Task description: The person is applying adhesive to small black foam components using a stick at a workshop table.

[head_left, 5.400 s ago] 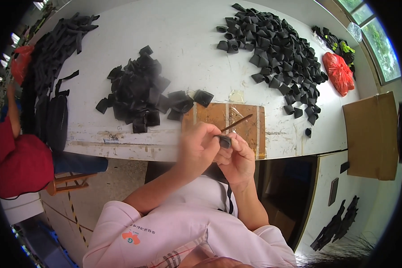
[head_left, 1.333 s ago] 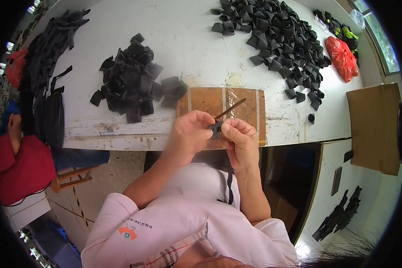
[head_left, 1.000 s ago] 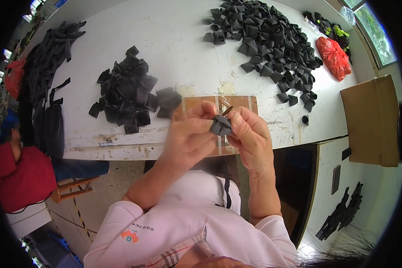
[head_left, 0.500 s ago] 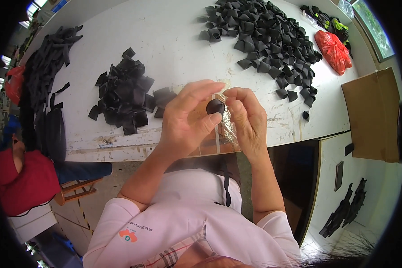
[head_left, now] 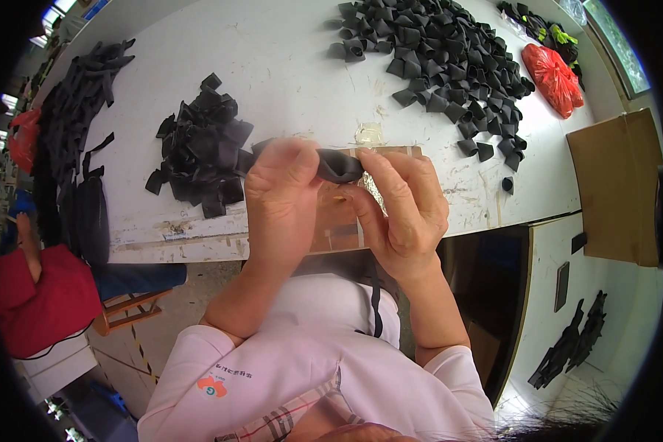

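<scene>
Left of the flat brown, tape-striped board (head_left: 333,221) on the white worktop (head_left: 287,81) lies a pile of black fabric pieces (head_left: 202,151). Above the board, the blurred left hand (head_left: 280,195) seems to pinch one end of a small black fabric loop (head_left: 339,168); the right hand (head_left: 407,210) grips its other end. The step looks like opening the loop, next needing a steady hold. Beyond the board, rightward, spreads a heap of folded black fabric loops (head_left: 449,62).

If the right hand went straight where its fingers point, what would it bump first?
Just beyond the black piece it holds, the right hand would probably meet the left hand first, though depth is unclear.
</scene>
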Tool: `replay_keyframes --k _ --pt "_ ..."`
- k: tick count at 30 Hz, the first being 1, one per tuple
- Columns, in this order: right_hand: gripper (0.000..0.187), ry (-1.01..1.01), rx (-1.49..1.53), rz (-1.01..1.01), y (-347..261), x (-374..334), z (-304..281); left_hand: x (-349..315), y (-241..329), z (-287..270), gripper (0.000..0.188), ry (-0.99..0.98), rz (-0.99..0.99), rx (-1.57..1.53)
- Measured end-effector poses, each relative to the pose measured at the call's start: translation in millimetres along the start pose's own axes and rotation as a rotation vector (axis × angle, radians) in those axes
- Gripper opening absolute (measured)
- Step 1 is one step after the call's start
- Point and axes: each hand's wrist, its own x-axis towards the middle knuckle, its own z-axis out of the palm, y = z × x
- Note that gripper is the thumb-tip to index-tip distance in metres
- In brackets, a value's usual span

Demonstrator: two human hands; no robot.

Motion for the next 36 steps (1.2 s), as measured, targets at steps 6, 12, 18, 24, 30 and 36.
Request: replay_keyframes --k 6,12,18,24,30,36 --pt "0.017 -0.121 0.117 0.160 6.0 -9.8 -0.1 -1.3 -3.9 -13.0 0.008 0.003 0.159 0.215" --pt "0.017 -0.147 0.209 0.312 2.4 -14.6 -11.4 -2.5 -4.0 -18.4 0.009 -0.001 0.195 0.320" --pt "0.017 -0.252 0.285 0.275 19.9 0.1 -9.7 3.0 -3.8 -11.7 0.010 -0.107 0.261 0.403" --pt "0.015 -0.362 0.377 0.287 18.8 10.6 -10.4 0.7 -4.8 -24.9 0.009 -0.030 0.253 0.357" --pt "0.013 -0.308 0.291 0.152 24.1 -3.0 -5.8 -3.5 -8.9 -30.4 0.008 -0.082 0.262 0.393" --pt "0.013 -0.297 0.203 0.169 18.7 -3.6 -4.6 9.1 2.9 -7.0 0.018 -0.181 0.203 0.760"
